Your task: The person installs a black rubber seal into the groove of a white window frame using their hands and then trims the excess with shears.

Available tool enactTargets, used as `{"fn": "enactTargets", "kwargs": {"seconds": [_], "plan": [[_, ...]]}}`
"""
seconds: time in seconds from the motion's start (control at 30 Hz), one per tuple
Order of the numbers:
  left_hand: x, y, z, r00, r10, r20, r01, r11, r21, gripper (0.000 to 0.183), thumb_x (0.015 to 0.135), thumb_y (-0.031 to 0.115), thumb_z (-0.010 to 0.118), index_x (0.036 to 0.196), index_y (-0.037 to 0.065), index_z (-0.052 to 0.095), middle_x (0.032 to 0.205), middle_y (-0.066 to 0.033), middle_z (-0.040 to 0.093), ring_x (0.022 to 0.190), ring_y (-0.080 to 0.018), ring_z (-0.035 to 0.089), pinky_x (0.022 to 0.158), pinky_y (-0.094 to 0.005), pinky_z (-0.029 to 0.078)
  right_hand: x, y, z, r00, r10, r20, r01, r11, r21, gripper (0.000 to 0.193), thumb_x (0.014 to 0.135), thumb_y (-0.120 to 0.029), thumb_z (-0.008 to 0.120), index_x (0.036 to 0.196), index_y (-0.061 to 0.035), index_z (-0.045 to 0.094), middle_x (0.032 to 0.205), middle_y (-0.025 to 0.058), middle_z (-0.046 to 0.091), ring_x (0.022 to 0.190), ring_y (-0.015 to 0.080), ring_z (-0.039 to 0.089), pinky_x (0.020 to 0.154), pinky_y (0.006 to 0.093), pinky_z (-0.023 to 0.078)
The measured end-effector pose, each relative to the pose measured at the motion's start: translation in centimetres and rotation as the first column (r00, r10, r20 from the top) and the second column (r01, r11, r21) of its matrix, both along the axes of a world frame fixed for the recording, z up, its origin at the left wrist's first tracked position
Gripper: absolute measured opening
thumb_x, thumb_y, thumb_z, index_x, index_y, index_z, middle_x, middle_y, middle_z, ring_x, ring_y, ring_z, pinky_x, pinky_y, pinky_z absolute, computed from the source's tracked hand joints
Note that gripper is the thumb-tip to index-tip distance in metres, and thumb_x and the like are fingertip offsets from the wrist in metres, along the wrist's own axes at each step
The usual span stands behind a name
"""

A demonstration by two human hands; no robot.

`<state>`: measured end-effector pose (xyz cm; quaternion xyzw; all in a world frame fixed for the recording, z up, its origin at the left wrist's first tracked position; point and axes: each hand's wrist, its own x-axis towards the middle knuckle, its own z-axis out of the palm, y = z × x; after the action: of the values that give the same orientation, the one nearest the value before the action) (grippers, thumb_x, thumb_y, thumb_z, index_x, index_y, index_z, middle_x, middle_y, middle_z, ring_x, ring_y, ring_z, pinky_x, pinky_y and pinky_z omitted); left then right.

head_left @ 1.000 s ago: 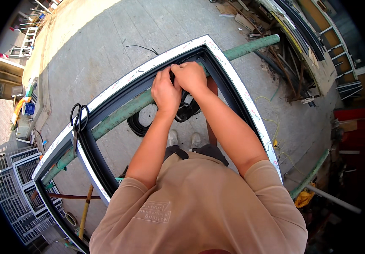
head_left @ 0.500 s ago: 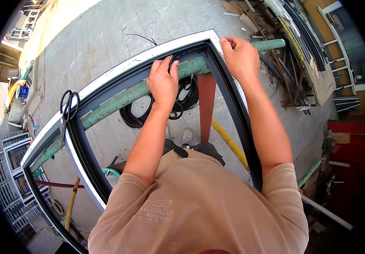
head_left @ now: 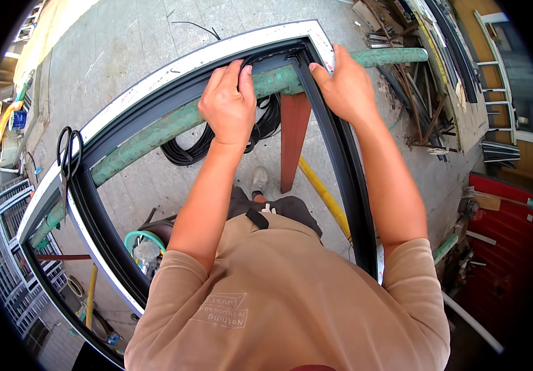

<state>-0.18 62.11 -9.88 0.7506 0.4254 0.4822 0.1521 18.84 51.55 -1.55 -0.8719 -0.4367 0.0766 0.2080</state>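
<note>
A large window frame (head_left: 155,79), white on its outer face and dark in its grooves, lies across a green pipe (head_left: 155,135). My left hand (head_left: 228,105) is closed at the far side's inner groove, thumb and fingers pinching a thin black rubber strip (head_left: 255,57). That strip runs toward the far right corner; part of it is hidden by my fingers. Around the right side, just below this corner, my right hand (head_left: 348,86) grips the frame, its thumb on the dark inner edge. Black-handled scissors (head_left: 68,154) rest on the frame where the divider meets it.
Coiled black strip (head_left: 186,148) lies on the floor beneath the frame. A reddish-brown support (head_left: 294,142) and a yellow pole (head_left: 325,195) stand under it. Scrap wood and metal (head_left: 411,99) are piled at right. Window grilles (head_left: 13,247) lie at far left.
My right hand has slid toward me along the frame's side, its thumb now over the inner edge. My left hand has shifted slightly left along the groove. The whole view has tilted a little.
</note>
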Motion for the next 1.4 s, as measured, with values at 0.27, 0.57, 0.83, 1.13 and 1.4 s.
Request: {"fn": "enactTargets", "kwargs": {"seconds": [0.27,0.57,0.83,1.13,1.4], "plan": [[0.5,0.3,-0.4,1.000,0.003,0.025,-0.005,0.998,0.058,0.017,0.101,0.018,0.085,0.110,0.005,0.086,0.099,-0.0131,0.082,0.084,-0.0342,0.079,0.074,-0.0428,0.061,-0.1,0.2,-0.2,0.999,0.015,0.030,-0.017,0.999,0.046,0.048,0.101,-0.037,0.076,0.125,0.0043,0.066,0.112,0.0320,0.080,0.112,0.0530,0.076,0.100,0.0608,0.057],[0.2,0.6,-0.7,0.997,-0.060,0.057,0.056,0.996,0.062,0.018,0.100,0.019,0.086,0.110,0.004,0.086,0.098,-0.0133,0.081,0.083,-0.0350,0.078,0.077,-0.0425,0.062,0.0,0.1,-0.1,0.998,-0.001,0.062,0.000,1.000,0.013,0.065,0.098,-0.042,0.081,0.138,0.0067,0.065,0.121,0.0322,0.079,0.119,0.0509,0.075,0.105,0.0580,0.057],[0.0,0.7,-0.6,0.997,-0.058,0.059,0.056,0.998,0.025,0.020,0.101,0.020,0.085,0.112,0.003,0.085,0.099,-0.0146,0.081,0.086,-0.0351,0.078,0.079,-0.0427,0.061,0.6,0.1,0.0,0.996,0.024,-0.082,-0.023,1.000,0.011,0.070,0.094,-0.041,0.083,0.144,0.0042,0.065,0.127,0.0301,0.079,0.125,0.0477,0.075,0.109,0.0553,0.057],[-0.2,0.7,-0.5,0.997,-0.060,0.052,0.060,0.998,0.013,0.022,0.101,0.022,0.085,0.112,0.003,0.085,0.098,-0.0152,0.080,0.085,-0.0340,0.078,0.079,-0.0424,0.061,1.0,0.1,-0.5,0.992,-0.010,-0.123,0.015,0.999,0.041,0.075,0.093,-0.039,0.079,0.152,0.0039,0.063,0.134,0.0309,0.078,0.129,0.0471,0.074,0.113,0.0544,0.056],[0.0,0.8,-0.6,0.997,-0.054,0.051,0.052,0.998,0.038,0.020,0.101,0.022,0.086,0.110,0.004,0.085,0.098,-0.0144,0.080,0.084,-0.0343,0.078,0.078,-0.0422,0.061,0.8,0.0,-0.4,0.994,-0.015,-0.109,0.021,0.998,0.058,0.079,0.092,-0.039,0.082,0.158,0.0013,0.060,0.139,0.0306,0.076,0.131,0.0480,0.072,0.114,0.0530,0.055]]}}
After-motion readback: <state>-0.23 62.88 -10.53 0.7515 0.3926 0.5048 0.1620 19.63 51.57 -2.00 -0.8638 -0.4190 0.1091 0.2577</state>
